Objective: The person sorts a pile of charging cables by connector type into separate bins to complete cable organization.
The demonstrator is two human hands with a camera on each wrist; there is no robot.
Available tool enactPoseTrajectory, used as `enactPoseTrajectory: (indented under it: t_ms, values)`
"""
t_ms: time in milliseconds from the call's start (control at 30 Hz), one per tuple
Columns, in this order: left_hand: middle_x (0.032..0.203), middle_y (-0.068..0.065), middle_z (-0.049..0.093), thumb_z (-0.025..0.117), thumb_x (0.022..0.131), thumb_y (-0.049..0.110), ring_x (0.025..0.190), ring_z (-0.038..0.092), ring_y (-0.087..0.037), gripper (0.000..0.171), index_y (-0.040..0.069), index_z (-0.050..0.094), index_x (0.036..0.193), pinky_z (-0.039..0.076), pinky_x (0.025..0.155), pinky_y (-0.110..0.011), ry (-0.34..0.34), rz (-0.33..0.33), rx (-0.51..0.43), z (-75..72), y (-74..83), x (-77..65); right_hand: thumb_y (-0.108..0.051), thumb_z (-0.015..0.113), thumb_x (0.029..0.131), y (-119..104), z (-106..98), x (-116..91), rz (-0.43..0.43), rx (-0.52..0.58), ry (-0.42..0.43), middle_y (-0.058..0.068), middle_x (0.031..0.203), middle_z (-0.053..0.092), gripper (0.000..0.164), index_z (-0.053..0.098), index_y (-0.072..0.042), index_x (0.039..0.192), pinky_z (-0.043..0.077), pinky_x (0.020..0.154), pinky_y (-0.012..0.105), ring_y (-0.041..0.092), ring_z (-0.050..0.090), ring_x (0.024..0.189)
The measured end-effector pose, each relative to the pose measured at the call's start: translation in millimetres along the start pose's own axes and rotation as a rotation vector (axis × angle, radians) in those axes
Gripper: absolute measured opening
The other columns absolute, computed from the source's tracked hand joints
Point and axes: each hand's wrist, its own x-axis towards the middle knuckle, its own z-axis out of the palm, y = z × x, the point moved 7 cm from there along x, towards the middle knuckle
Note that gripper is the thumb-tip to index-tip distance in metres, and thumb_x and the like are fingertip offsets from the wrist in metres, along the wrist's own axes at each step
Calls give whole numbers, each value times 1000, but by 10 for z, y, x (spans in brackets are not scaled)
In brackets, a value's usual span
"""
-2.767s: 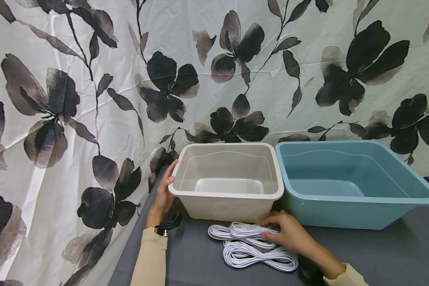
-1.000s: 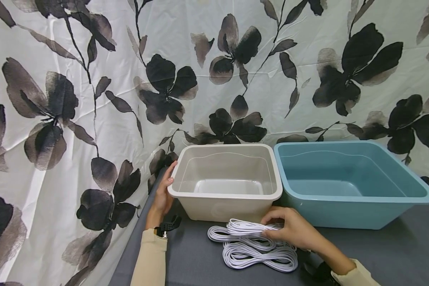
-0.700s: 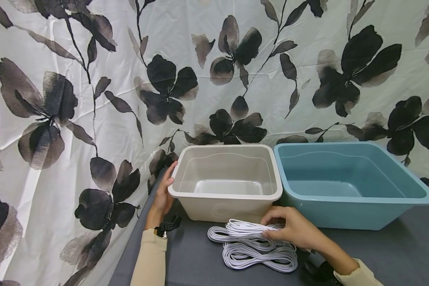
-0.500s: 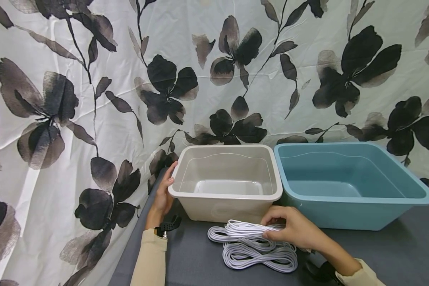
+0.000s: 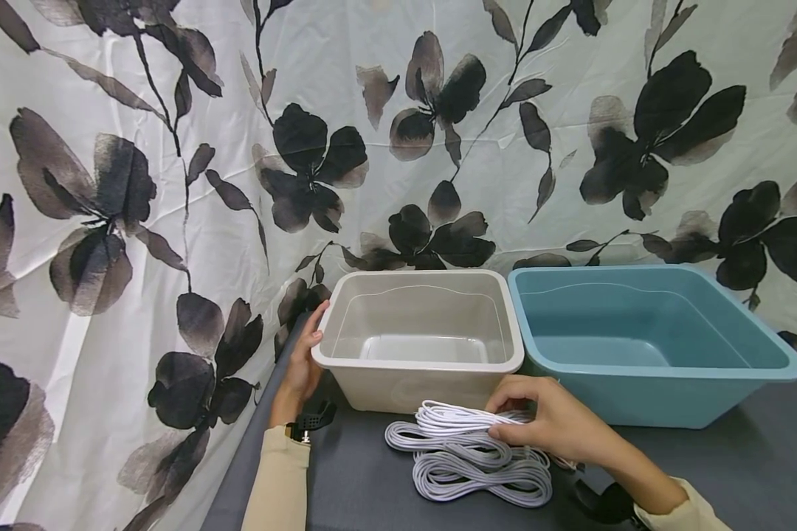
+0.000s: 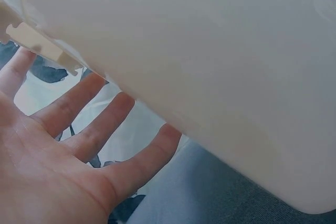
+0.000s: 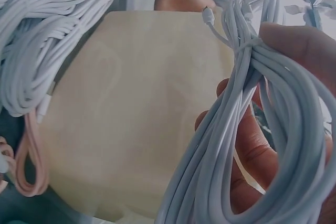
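The beige plastic bin (image 5: 412,383) stands in the middle of the head view. My left hand (image 5: 300,369) lies along its left side; in the left wrist view the extended fingers (image 6: 100,124) touch the bin's edge. In front of the bin my right hand (image 5: 561,420) pinches a bundle of white cable (image 5: 448,414) between thumb and fingers. The right wrist view shows this cable bundle (image 7: 210,156) tied at its middle, with a small plug end sticking out. More white cable bundles (image 5: 481,479) lie on the table just below it.
A larger blue-green bin (image 5: 644,394) stands right beside the beige one. A pinkish cable loop (image 7: 34,177) shows near the white bundles in the right wrist view. The table has a grey cloth (image 5: 359,472). Behind hangs a floral curtain (image 5: 385,177).
My right hand has risen slightly, and the cable bundle it pinches has lifted a little with it. The left hand and both bins stay about where they were.
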Motion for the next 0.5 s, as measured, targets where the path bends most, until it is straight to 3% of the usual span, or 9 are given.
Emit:
enactPoseTrajectory:
  t_ms: [200, 500]
  values:
    - [170, -1, 20, 29, 99, 23, 147, 28, -26, 65, 23, 23, 164, 32, 113, -52, 4, 1, 4, 12, -11, 25, -25, 81, 88, -103, -125, 19, -42, 15, -3, -12, 94, 70, 12, 74, -29, 97, 53, 75, 26, 6, 61, 85]
    - [171, -5, 17, 29, 99, 23, 148, 27, -26, 66, 21, 21, 164, 34, 113, -44, 14, 2, 7, 27, -24, 56, -24, 80, 88, -174, -432, 85, -5, -48, -4, -13, 95, 69, 14, 74, -30, 98, 52, 73, 26, 5, 61, 83]
